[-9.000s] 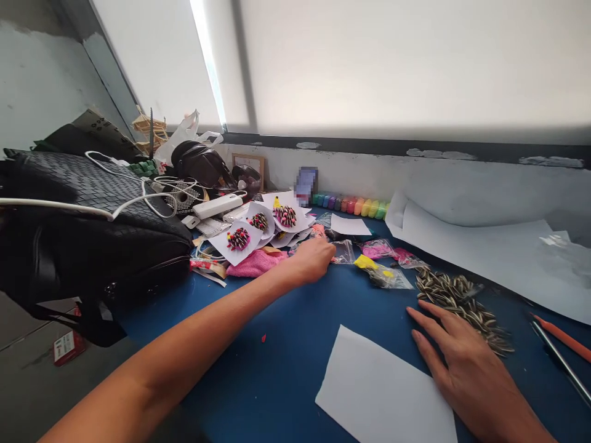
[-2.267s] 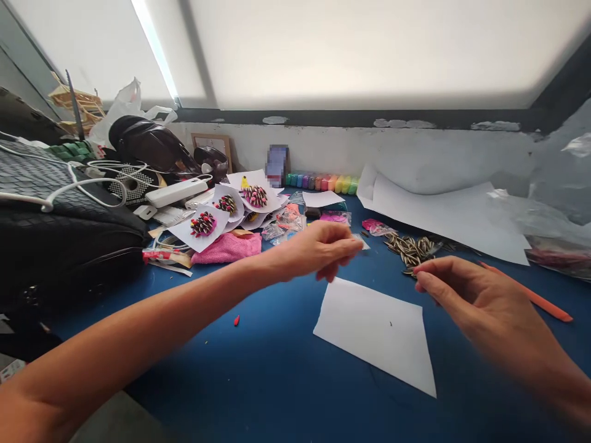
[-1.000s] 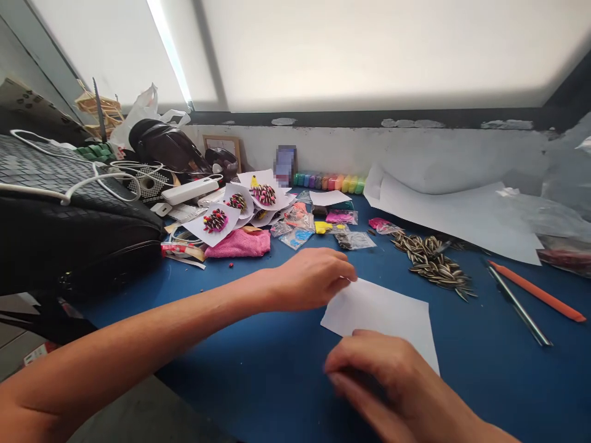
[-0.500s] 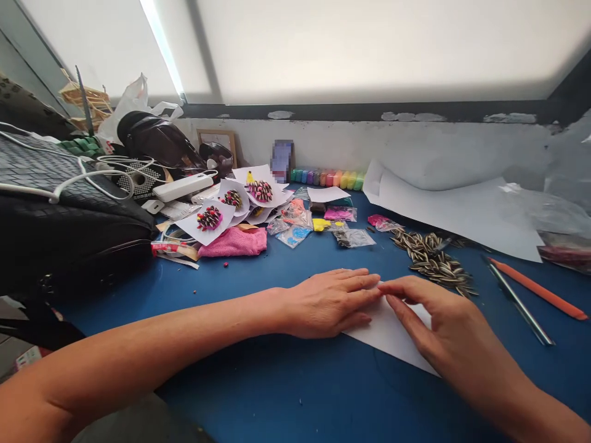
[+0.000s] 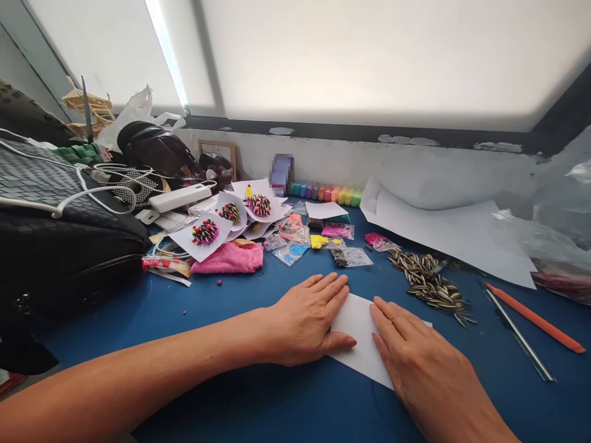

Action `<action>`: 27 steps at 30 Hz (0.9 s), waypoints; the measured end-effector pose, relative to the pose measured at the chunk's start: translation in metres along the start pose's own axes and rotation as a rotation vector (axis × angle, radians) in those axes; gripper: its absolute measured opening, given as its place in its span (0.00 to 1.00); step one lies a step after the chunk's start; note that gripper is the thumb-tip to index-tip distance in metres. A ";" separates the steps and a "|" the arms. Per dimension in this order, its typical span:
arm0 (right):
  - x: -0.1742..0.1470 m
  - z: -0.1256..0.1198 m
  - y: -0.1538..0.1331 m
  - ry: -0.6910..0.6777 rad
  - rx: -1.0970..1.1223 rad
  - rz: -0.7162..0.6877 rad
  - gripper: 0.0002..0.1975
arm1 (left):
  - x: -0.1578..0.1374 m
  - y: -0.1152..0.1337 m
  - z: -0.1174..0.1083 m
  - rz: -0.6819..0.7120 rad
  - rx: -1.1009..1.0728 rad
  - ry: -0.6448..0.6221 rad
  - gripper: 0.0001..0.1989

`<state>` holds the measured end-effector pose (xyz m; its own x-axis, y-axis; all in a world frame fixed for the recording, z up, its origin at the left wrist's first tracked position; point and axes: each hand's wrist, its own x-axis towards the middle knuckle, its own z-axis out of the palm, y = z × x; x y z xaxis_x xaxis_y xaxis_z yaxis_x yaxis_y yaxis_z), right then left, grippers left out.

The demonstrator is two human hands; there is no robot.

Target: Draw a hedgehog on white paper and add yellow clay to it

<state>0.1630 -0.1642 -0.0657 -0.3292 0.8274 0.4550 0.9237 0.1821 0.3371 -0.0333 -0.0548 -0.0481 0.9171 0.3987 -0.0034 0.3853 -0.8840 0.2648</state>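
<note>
Blue tabletop [image 5: 277, 403]: left hand [image 5: 309, 325] and right hand [image 5: 418, 357] had parted atop white paper [image 5: 359, 317], flat, gripping nothing, apparently steadying it.

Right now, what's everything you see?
table: one, blue, underneath
paper sheet: one, white, lower centre
striped seeds: uncountable pile, dark-and-pale, right
stick: one, orange, far right
rod: one, silvery, beside stick
little bags: several, multicoloured, mid-table
blocks: many, rainbow, along wall
seeded cards: at least three, white, centre-left
cloth: one, pink, before cards
big paper: at least one, white, by wall
black bag: one, black, left edge
cable: at least one, white, over black bag
clutter: uncountable, mixed colours, upper left
blinds: seemingly two, white, top
left hand: one, bare, on paper sheet
right hand: one, bare, on paper sheet
</note>
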 end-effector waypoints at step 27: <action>-0.005 0.010 0.007 -0.147 0.091 0.155 0.25 | -0.006 0.010 0.005 0.176 -0.127 -0.007 0.38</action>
<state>0.1727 -0.1615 -0.0737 -0.1558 0.9165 0.3684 0.9770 0.0881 0.1941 -0.0343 -0.0670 -0.0500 0.9698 0.2394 0.0473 0.2040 -0.9018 0.3809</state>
